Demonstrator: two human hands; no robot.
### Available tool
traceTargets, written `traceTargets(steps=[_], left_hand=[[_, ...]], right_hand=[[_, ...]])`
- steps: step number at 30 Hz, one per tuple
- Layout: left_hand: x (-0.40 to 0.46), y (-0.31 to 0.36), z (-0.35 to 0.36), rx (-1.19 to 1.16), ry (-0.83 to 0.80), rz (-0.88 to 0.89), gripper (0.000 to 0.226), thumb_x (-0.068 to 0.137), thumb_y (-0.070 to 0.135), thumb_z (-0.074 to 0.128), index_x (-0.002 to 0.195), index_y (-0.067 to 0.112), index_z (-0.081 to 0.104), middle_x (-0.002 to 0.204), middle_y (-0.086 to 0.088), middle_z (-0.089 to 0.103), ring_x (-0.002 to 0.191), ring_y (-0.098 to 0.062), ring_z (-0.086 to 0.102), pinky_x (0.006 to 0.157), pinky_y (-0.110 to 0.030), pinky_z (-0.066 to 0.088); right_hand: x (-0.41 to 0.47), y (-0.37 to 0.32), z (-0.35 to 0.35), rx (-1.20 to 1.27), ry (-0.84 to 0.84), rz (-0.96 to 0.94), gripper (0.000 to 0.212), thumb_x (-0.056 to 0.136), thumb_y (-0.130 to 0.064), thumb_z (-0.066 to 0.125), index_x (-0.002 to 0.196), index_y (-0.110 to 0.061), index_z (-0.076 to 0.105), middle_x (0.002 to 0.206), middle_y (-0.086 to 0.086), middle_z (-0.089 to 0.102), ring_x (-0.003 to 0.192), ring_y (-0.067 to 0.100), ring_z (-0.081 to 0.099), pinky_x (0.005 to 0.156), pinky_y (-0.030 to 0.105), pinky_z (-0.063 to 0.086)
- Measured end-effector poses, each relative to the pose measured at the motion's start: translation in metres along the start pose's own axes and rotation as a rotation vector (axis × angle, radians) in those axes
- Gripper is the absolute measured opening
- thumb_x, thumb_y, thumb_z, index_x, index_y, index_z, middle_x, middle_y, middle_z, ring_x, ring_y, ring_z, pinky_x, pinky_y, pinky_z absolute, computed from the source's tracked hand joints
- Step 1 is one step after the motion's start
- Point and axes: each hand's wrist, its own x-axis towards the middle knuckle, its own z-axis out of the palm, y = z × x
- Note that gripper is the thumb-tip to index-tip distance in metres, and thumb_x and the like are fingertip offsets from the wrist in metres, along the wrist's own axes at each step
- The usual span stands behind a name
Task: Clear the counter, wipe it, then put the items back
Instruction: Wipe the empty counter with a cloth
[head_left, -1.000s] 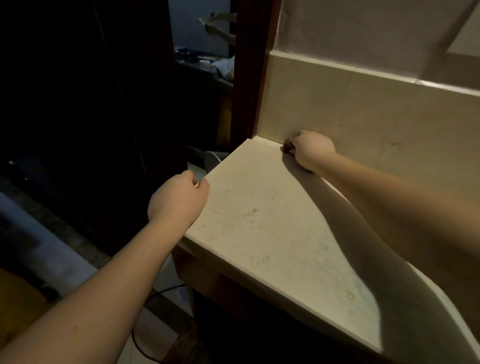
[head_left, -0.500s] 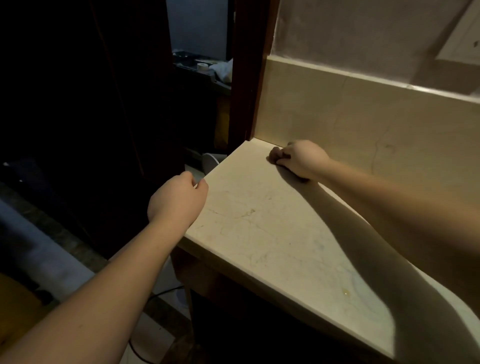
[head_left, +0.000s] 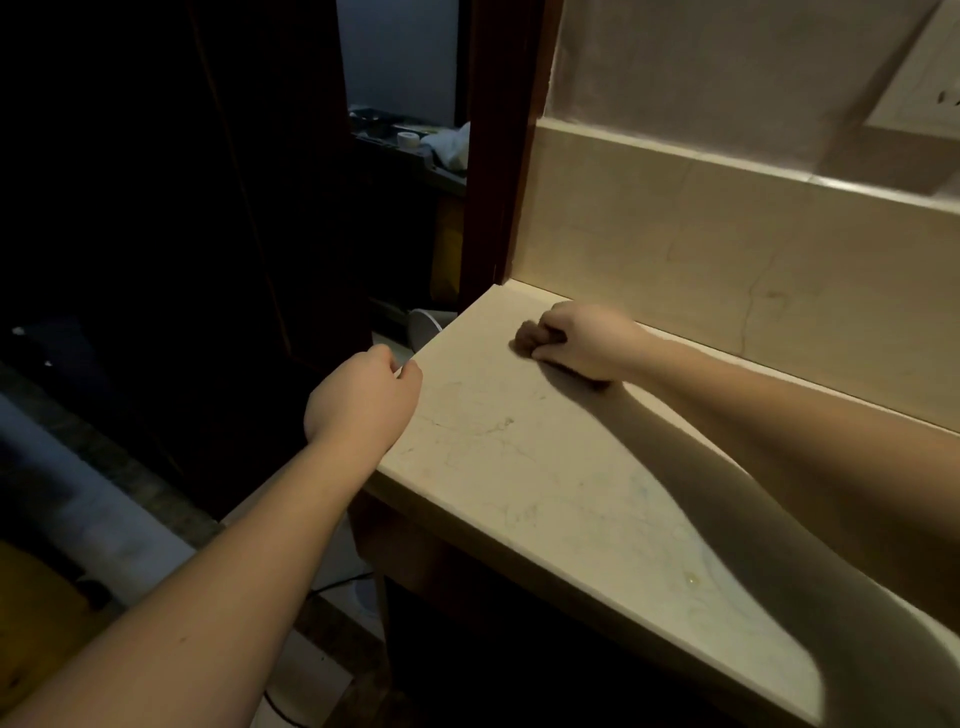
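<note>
Evidently the wiping step was in hand: the pale, veined marble counter carried no items in view, and the right hand pressed a small dark brownish wad of cloth onto its far corner, close to the cream tiled backsplash. The fingers of that hand were curled round the wad, bunching it small, probably so it could reach into the angle where slab met wall. The left hand sat at the counter's near-left edge with its fingers folded in; whether they gripped the lip or merely rested against it could not be told, though the placing suggested bracing the body during the reach. A small yellowish spot remained on the near part of the slab, likely yet to be wiped.
</note>
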Motion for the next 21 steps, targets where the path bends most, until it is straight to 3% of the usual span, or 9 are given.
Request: traceTargets(steps=[3, 8, 10, 17, 21], left_hand=[[0.002, -0.001, 0.001, -0.012, 0.004, 0.001, 0.028, 0.097, 0.043, 0.037, 0.096, 0.021, 0.055, 0.073, 0.001, 0.055, 0.059, -0.017, 0.052, 0.046, -0.025, 0.032], [-0.001, -0.001, 0.001, -0.012, 0.019, 0.010, 0.028, 0.097, 0.043, 0.037, 0.095, 0.021, 0.055, 0.071, 0.000, 0.055, 0.058, -0.017, 0.052, 0.046, -0.025, 0.033], [-0.001, -0.002, 0.002, -0.013, 0.025, 0.011, 0.028, 0.097, 0.043, 0.037, 0.095, 0.021, 0.055, 0.070, 0.000, 0.055, 0.057, -0.018, 0.053, 0.046, -0.025, 0.033], [-0.001, -0.002, 0.004, -0.008, 0.030, 0.023, 0.029, 0.097, 0.043, 0.037, 0.099, 0.020, 0.055, 0.072, -0.001, 0.055, 0.057, -0.018, 0.053, 0.046, -0.025, 0.033], [-0.002, -0.001, 0.002, 0.003, 0.032, 0.022, 0.030, 0.097, 0.042, 0.038, 0.104, 0.019, 0.056, 0.073, 0.000, 0.055, 0.057, -0.017, 0.052, 0.046, -0.025, 0.031]], right_hand=[[-0.029, -0.012, 0.006, 0.061, -0.042, -0.147, 0.022, 0.089, -0.032, 0.061, 0.079, -0.020, 0.045, 0.089, -0.002, 0.048, 0.082, 0.015, 0.042, 0.071, 0.033, 0.036], [0.002, 0.037, -0.003, -0.002, 0.029, 0.153, 0.023, 0.091, -0.034, 0.057, 0.080, -0.016, 0.047, 0.089, 0.001, 0.048, 0.092, 0.028, 0.052, 0.069, 0.032, 0.035], [0.006, 0.035, -0.002, 0.015, 0.058, 0.169, 0.024, 0.090, -0.033, 0.058, 0.079, -0.015, 0.047, 0.088, 0.002, 0.047, 0.093, 0.030, 0.053, 0.069, 0.033, 0.036], [-0.049, -0.016, 0.009, 0.053, 0.000, -0.135, 0.023, 0.089, -0.036, 0.061, 0.080, -0.020, 0.047, 0.085, -0.003, 0.045, 0.079, 0.015, 0.041, 0.066, 0.029, 0.026], [-0.020, 0.009, -0.007, -0.021, 0.006, 0.089, 0.024, 0.092, -0.037, 0.057, 0.083, -0.017, 0.047, 0.089, -0.001, 0.046, 0.088, 0.023, 0.049, 0.066, 0.029, 0.028]])
